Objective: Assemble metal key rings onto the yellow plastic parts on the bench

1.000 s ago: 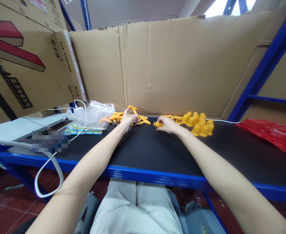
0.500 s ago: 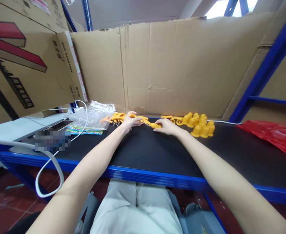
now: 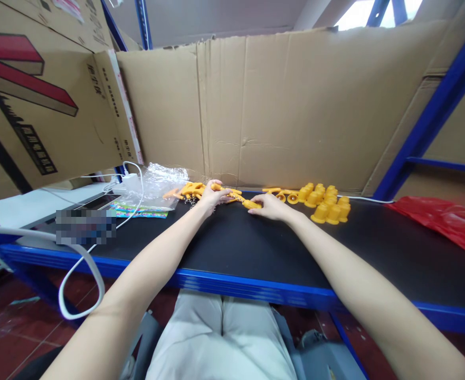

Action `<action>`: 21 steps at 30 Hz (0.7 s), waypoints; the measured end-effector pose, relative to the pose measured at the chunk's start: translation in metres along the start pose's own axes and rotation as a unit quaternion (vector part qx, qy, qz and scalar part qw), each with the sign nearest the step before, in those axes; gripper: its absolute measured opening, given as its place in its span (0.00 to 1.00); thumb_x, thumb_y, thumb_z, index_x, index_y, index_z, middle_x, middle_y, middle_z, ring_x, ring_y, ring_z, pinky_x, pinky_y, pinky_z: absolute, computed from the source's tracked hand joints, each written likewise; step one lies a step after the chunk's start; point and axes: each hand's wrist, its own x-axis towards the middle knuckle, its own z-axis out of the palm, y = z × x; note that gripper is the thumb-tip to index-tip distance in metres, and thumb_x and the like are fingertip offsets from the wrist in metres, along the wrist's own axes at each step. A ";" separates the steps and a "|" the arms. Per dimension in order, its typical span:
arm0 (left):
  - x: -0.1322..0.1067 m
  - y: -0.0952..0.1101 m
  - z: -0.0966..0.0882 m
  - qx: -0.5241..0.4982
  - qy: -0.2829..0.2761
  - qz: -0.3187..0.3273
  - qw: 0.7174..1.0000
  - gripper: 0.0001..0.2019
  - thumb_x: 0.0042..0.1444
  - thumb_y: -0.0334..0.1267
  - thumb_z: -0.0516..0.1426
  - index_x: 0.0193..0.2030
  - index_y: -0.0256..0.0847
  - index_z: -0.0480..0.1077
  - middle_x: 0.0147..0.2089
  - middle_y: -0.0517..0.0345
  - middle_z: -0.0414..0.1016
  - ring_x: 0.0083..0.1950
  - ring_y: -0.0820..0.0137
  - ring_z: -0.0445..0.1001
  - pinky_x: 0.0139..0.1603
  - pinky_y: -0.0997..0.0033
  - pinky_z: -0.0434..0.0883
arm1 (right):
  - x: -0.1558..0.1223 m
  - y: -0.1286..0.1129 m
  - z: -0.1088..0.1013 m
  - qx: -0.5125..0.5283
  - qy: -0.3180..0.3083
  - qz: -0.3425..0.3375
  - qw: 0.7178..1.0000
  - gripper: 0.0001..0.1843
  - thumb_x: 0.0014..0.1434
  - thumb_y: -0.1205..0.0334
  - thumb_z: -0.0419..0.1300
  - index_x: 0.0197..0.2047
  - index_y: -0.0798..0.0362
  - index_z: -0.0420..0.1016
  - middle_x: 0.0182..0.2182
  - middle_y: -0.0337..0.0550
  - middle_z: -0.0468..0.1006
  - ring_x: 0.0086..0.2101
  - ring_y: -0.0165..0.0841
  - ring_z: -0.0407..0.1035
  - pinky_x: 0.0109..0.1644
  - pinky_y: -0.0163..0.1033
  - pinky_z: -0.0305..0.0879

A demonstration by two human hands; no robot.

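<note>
Both my hands reach to the back of a black shelf top (image 3: 256,248). My left hand (image 3: 210,197) is closed on an orange plastic piece (image 3: 226,191) at the edge of a pile of orange parts with small metal chains (image 3: 184,190). My right hand (image 3: 269,206) pinches a small yellow tube-shaped part (image 3: 253,204) and holds it against the end of that orange piece. A cluster of yellow cup-shaped caps (image 3: 327,203) stands just right of my right hand.
A clear plastic bag (image 3: 159,182) and a colourful card (image 3: 137,211) lie to the left, beside a white cable (image 3: 77,253). Red plastic sheet (image 3: 442,221) lies at the far right. Cardboard walls (image 3: 280,111) close the back and left. A blue shelf edge (image 3: 232,282) runs across the front.
My left hand lowered the orange piece it had lifted from the pile. My right hand slid left with the yellow tube part until the two parts met between my hands.
</note>
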 end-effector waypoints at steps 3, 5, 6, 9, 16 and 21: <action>-0.002 0.001 0.002 0.010 -0.040 0.003 0.999 0.20 0.50 0.33 0.60 0.42 0.42 0.52 0.32 0.59 0.74 0.28 0.72 0.77 0.35 0.70 0.73 | -0.002 -0.009 -0.001 0.020 0.017 -0.004 1.000 0.13 0.51 0.57 0.61 0.39 0.54 0.76 0.33 0.41 0.77 0.32 0.33 0.69 0.36 0.34 0.61; -0.004 0.005 0.003 0.034 -0.087 -0.012 0.996 0.16 0.53 0.42 0.58 0.41 0.42 0.53 0.34 0.57 0.74 0.31 0.70 0.77 0.32 0.71 0.72 | -0.002 -0.013 -0.002 0.021 0.026 -0.007 0.999 0.13 0.51 0.58 0.61 0.39 0.55 0.76 0.33 0.42 0.77 0.33 0.33 0.70 0.37 0.34 0.61; -0.004 0.006 0.003 0.054 -0.108 -0.025 0.992 0.14 0.55 0.46 0.54 0.40 0.42 0.54 0.35 0.56 0.75 0.31 0.70 0.77 0.30 0.73 0.71 | -0.002 -0.013 -0.002 0.016 0.029 -0.007 0.999 0.13 0.51 0.58 0.61 0.39 0.55 0.76 0.34 0.43 0.77 0.34 0.33 0.70 0.38 0.35 0.61; -0.004 0.010 0.001 0.177 -0.128 -0.032 0.975 0.12 0.61 0.48 0.43 0.41 0.41 0.57 0.32 0.55 0.74 0.26 0.71 0.75 0.24 0.76 0.66 | -0.001 -0.010 -0.003 -0.011 0.038 -0.008 0.999 0.13 0.51 0.60 0.62 0.40 0.56 0.76 0.35 0.45 0.77 0.36 0.35 0.70 0.40 0.36 0.61; -0.004 0.003 -0.012 0.581 -0.149 0.149 0.786 0.18 0.59 0.47 0.47 0.52 0.42 0.60 0.37 0.53 0.75 0.38 0.65 0.74 0.41 0.67 0.68 | 0.000 0.007 -0.005 -0.050 0.067 -0.011 0.996 0.15 0.51 0.62 0.62 0.43 0.55 0.76 0.39 0.48 0.76 0.40 0.37 0.69 0.45 0.39 0.62; -0.003 0.001 -0.014 0.682 -0.143 0.158 0.700 0.16 0.55 0.45 0.50 0.48 0.41 0.62 0.41 0.48 0.74 0.42 0.59 0.73 0.42 0.63 0.67 | 0.001 0.008 -0.004 -0.047 0.053 -0.043 0.997 0.16 0.53 0.62 0.60 0.46 0.53 0.75 0.38 0.45 0.75 0.39 0.35 0.69 0.46 0.38 0.62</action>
